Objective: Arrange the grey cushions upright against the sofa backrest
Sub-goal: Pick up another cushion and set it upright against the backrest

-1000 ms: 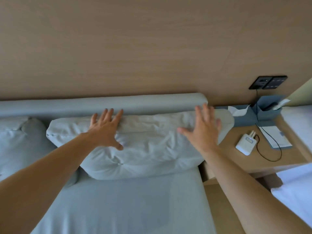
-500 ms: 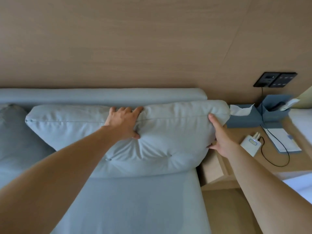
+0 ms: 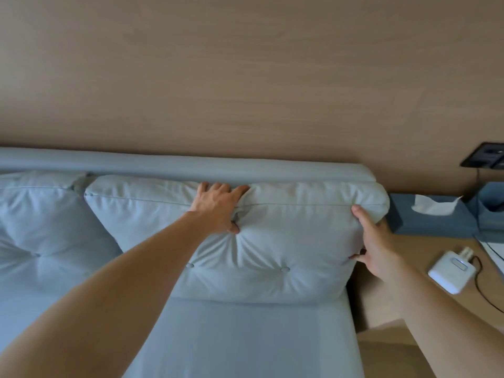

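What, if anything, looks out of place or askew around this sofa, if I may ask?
Only slightly: the right cushion stands upright against the backrest, but its right end juts past the seat edge toward the side table. The left hand bunches its top seam.

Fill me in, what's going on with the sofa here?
A person is setting the right grey cushion upright against the sofa backrest. The left hand grips its top edge near the middle, and the right hand holds its right end. A second grey cushion stands against the backrest to its left.
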The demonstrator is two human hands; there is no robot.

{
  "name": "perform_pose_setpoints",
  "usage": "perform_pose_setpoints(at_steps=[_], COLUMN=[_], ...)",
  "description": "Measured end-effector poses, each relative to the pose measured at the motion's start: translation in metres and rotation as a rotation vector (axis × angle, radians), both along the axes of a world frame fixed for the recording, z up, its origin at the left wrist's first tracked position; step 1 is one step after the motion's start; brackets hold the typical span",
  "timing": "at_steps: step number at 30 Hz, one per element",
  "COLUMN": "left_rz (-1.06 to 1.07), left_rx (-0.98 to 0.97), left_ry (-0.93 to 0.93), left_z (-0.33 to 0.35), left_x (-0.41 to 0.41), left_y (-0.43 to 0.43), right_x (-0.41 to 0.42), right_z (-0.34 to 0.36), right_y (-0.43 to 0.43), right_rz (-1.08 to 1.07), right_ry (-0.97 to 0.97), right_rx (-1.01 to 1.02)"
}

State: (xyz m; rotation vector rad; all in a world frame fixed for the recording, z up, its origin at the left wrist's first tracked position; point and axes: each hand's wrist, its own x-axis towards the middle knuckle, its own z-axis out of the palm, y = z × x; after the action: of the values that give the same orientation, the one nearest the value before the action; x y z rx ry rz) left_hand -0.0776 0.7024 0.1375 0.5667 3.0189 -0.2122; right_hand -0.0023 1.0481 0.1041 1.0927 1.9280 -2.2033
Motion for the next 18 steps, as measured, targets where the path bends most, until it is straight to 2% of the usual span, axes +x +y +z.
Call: perform_pose_setpoints(at_steps=[2, 3, 5, 7, 9, 12, 16, 18], left_rz=[0.029, 0.041, 0.011, -0.051, -0.018, 0.164, 0.367, 0.434], left_rx=[0.011, 0.022, 0.064, 0.148, 0.281, 0.476, 0.552, 0.558], left_ry=[-0.005, -0.014, -0.046, -0.074, -0.06, 0.033, 0.189, 0.231], left_z=[0.0, 0.0, 0.004, 0.011, 0.025, 0.05, 0.079, 0.09], left_x=[0.002, 0.005, 0.013, 0.02, 0.024, 0.018, 0.007, 0.005], left_y=[0.0, -0.001, -0.01, -0.028, -0.055, -0.111, -0.215, -0.278], right_x=[0.001, 0.003, 0.01, 0.014, 0.005, -0.018, -0.039, -0.049], right_z=[0.003, 0.005, 0.011, 0.024, 0.037, 0.064, 0.103, 0.118], right_y=[-0.004, -0.009, -0.022, -0.048, -0.087, -0.176, -0.323, -0.399], right_rz=[-0.018, -0.061, -0.153, -0.12, 0.081, 0.534, 1.063, 1.206], right_ry=[0.018, 0.037, 0.1, 0.295, 0.541, 0.721, 0.632, 0.571], right_rx=[0.09, 0.224, 0.636, 1.018, 1.199, 1.211, 1.301, 1.334])
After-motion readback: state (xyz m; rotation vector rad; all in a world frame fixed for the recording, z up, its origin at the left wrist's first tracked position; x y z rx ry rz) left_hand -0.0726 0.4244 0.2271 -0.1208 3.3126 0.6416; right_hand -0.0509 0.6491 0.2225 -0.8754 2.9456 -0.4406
